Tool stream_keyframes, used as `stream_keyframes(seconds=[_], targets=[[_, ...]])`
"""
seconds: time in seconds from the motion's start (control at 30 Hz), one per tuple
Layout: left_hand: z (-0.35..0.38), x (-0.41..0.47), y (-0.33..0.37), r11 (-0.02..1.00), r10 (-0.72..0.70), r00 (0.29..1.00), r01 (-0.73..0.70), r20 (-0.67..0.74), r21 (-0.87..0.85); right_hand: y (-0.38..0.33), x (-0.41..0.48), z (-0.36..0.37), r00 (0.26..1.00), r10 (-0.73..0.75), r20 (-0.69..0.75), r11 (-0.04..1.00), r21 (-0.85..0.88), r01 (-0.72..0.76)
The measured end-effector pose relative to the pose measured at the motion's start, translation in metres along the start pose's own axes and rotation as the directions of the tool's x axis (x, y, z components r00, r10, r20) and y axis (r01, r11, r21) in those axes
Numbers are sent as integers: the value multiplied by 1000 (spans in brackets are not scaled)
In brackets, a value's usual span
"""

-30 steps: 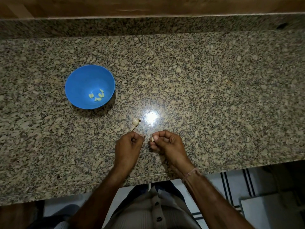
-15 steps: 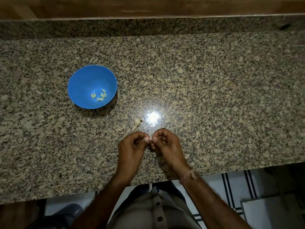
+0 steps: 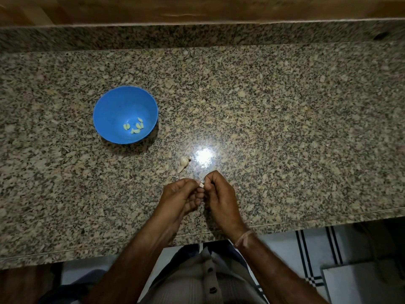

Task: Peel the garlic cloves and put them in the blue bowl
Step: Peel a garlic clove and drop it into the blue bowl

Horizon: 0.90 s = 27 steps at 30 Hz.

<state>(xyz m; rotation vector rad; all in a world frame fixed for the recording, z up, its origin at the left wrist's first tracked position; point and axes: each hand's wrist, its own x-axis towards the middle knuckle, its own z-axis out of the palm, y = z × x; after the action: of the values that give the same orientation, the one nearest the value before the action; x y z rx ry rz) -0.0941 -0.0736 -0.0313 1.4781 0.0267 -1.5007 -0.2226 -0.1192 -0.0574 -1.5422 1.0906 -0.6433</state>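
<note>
the fingertips (image 3: pixel 195 182) of the left hand (image 3: pixel 178 198) and those of the right hand (image 3: pixel 220 195) are meeting on one small garlic clove (image 3: pixel 201 184). each side is pinching an end of it, so only a pale sliver is showing between them. the remaining fingers of both hands are curling in toward the palms. the clove is too small to tell whether its skin is coming away. both hands are sitting low over the near part of the counter (image 3: pixel 285 128), and a thin band (image 3: pixel 243 236) is circling the right wrist.

at about eleven o'clock from the clove, near it but apart, a papery piece of garlic (image 3: pixel 183 161) is lying on the speckled stone. just beside it, at its three o'clock, a bright patch of light (image 3: pixel 205 155) is glaring off the surface.

further out, at ten o'clock from the hands and well apart from them, the blue bowl (image 3: pixel 118 106) is standing upright on the counter. it is holding a few peeled cloves (image 3: pixel 134 127), which are lying toward its five o'clock side. at six o'clock, below the counter's edge, the person's light buttoned shirt (image 3: pixel 197 284) is showing.
</note>
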Motion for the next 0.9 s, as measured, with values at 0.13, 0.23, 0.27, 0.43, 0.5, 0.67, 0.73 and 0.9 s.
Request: stream_keyframes(seconds=[0.13,0.23,0.27,0.43,0.5,0.67,0.73,0.9], targets=[[2,-3,-1,999,48,999,-48,8,7,-2,3,1,998,-20,-53,998,-57,17],[1,-4,-1,969,185,983,-182,-2,168,-5,7,-4,999,22,-42,1000,11,-22],[0,-3,-1,941,241,971,-234,2,243,-6,8,-6,999,31,-29,998,52,-30],[-2,-7,4,775,447,894,-410,41,481,-13,8,-16,996,86,27,976,199,-90],[-2,-9,5,703,504,861,-451,61,551,-16,8,-18,992,123,39,960,248,-129],[-1,-12,3,688,536,843,-462,37,560,-17,8,-18,967,252,46,883,398,-249],[0,-12,1,700,532,847,-452,19,553,-16,8,-19,966,255,52,887,385,-255],[-1,-11,1,710,523,852,-444,13,547,-15,10,-18,959,279,58,876,395,-278]])
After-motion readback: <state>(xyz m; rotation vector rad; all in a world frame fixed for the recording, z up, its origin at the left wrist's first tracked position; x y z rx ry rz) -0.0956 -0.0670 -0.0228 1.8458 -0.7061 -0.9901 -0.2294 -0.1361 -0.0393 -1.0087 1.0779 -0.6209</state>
